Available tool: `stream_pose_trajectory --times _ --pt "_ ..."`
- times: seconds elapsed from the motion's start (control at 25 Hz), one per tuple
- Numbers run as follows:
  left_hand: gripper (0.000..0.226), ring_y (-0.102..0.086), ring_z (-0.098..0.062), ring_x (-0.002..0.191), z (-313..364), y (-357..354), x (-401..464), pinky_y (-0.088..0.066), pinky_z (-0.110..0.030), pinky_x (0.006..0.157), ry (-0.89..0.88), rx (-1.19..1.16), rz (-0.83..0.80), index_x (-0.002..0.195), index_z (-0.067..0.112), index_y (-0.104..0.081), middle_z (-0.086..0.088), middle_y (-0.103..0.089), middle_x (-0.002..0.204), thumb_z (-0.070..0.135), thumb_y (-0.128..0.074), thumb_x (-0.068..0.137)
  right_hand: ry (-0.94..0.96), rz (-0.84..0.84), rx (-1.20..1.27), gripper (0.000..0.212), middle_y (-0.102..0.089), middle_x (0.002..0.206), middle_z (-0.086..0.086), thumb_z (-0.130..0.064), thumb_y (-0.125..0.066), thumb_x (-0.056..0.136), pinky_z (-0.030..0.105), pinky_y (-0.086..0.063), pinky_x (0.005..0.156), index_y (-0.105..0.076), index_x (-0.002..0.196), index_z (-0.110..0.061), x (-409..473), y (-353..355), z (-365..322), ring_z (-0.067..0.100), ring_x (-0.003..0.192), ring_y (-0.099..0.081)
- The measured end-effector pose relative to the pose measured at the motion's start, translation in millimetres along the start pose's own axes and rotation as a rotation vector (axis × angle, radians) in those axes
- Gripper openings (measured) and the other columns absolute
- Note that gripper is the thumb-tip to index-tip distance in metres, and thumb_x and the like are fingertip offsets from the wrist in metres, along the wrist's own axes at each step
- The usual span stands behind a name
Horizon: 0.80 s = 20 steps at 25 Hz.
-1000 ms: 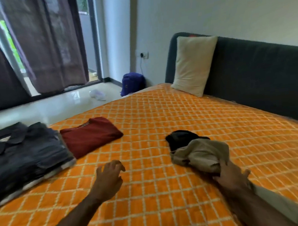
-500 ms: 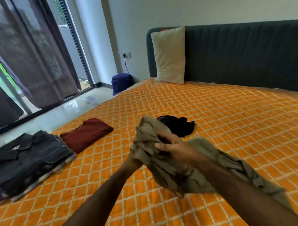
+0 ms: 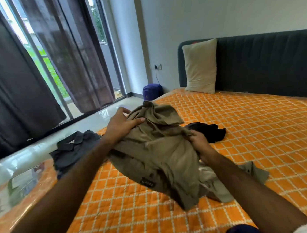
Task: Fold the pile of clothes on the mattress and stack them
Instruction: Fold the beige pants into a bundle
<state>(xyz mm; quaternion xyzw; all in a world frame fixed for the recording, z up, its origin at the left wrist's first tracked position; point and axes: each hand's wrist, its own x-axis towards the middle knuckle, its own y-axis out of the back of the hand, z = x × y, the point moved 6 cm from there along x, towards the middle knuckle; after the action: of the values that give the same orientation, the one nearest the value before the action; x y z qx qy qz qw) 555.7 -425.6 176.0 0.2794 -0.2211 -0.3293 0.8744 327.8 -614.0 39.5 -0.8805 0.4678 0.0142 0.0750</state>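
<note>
Progress, as we judge it: a folded dark stack (image 3: 75,151) lies at the frame's left edge of the mattress (image 3: 259,130) – done; the khaki garment (image 3: 162,152), centre frame, is crumpled and unfolded, and a black garment (image 3: 212,133) waits behind it. We see the left hand (image 3: 121,125) gripping the khaki cloth's upper edge, the right hand (image 3: 201,144) curled round its right side – both raised above the bed

One head-worn view here: we look forward and down from close above the hands (image 3: 159,132), the mattress (image 3: 259,136) stretching beyond them toward the headboard (image 3: 272,62).
</note>
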Motion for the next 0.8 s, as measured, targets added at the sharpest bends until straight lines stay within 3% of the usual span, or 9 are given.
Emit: stream_pose_trajectory --times 0.12,0.2,0.28,0.36,0.48,0.56,0.64,0.72,0.8 --pt "0.059 -0.061 -0.015 0.093 -35 20 -7 -0.047 -0.031 0.072 0.162 -0.129 -0.172 0.119 0.027 -0.052 0.0 -0.061 0.101 0.055 -0.08 0.076 0.039 0.216 -0.561 0.041 -0.048 0.135 0.017 -0.019 -0.068 0.096 0.049 -0.047 0.095 -0.051 0.132 -0.007 13 20 -2 0.036 0.115 -0.053" --pt "0.044 -0.061 -0.022 0.102 -69 5 -21 -0.048 -0.033 0.075 0.095 0.053 -0.215 0.114 0.023 -0.056 -0.003 -0.061 0.107 0.046 -0.078 0.083 0.22 0.187 -0.968 0.046 -0.048 0.135 0.015 -0.023 -0.068 0.093 0.048 -0.044 0.097 -0.053 0.134 -0.011 -1 -4 6 0.036 0.12 -0.05" --pt "0.034 -0.057 -0.026 0.112 -120 -29 -44 -0.049 -0.039 0.086 -0.051 0.463 -0.337 0.113 0.022 -0.059 -0.004 -0.054 0.117 0.041 -0.072 0.089 0.378 -0.143 -1.102 0.036 -0.061 0.119 0.012 -0.029 -0.061 0.088 0.037 -0.045 0.09 -0.064 0.119 -0.013 -38 -54 48 0.032 0.114 -0.057" --pt "0.027 -0.059 -0.024 0.107 -165 -74 -85 -0.051 -0.04 0.086 -0.149 0.712 -0.541 0.114 0.021 -0.06 -0.003 -0.056 0.118 0.038 -0.061 0.093 0.273 -0.495 -1.206 0.03 -0.067 0.111 0.011 -0.029 -0.06 0.088 0.029 -0.041 0.079 -0.066 0.112 -0.012 -77 -85 112 0.03 0.107 -0.062" --pt "0.026 -0.057 -0.019 0.098 -200 -118 -140 -0.05 -0.035 0.076 -0.335 0.954 -0.765 0.121 0.027 -0.057 0.001 -0.057 0.114 0.034 -0.051 0.097 0.2 -0.632 -1.439 0.041 -0.054 0.127 0.011 -0.029 -0.065 0.091 0.038 -0.046 0.086 -0.053 0.127 -0.014 -94 -86 179 0.033 0.116 -0.055" --pt "0.035 -0.052 -0.021 0.11 -223 -136 -161 -0.046 -0.038 0.084 -0.552 1.092 -0.773 0.133 0.027 -0.049 0.0 -0.05 0.129 0.028 -0.051 0.098 0.324 -0.617 -1.666 0.046 -0.041 0.141 0.007 -0.032 -0.057 0.096 0.044 -0.042 0.096 -0.045 0.138 -0.021 -96 -77 197 0.033 0.126 -0.044" --pt "0.042 -0.048 -0.026 0.12 -243 -145 -165 -0.044 -0.043 0.092 -0.724 1.163 -0.759 0.14 0.024 -0.045 -0.002 -0.042 0.144 0.024 -0.052 0.099 0.526 -0.654 -1.785 0.04 -0.043 0.142 0.007 -0.031 -0.053 0.097 0.047 -0.04 0.096 -0.048 0.135 -0.023 -92 -74 204 0.034 0.125 -0.044" --pt "0.049 -0.044 -0.031 0.129 -256 -147 -160 -0.042 -0.051 0.1 -0.777 1.239 -0.675 0.147 0.022 -0.042 -0.006 -0.033 0.156 0.028 -0.052 0.1 0.707 -0.65 -1.886 0.035 -0.051 0.135 0.01 -0.03 -0.058 0.088 0.049 -0.045 0.089 -0.055 0.122 -0.022 -89 -68 207 0.035 0.116 -0.051" --pt "0.057 -0.037 -0.037 0.136 -267 -138 -142 -0.038 -0.057 0.104 -0.715 1.327 -0.534 0.153 0.022 -0.034 -0.006 -0.019 0.164 0.032 -0.051 0.1 0.753 -0.57 -1.92 0.03 -0.055 0.129 0.014 -0.031 -0.052 0.083 0.049 -0.047 0.083 -0.061 0.111 -0.022 -83 -59 202 0.037 0.107 -0.056"
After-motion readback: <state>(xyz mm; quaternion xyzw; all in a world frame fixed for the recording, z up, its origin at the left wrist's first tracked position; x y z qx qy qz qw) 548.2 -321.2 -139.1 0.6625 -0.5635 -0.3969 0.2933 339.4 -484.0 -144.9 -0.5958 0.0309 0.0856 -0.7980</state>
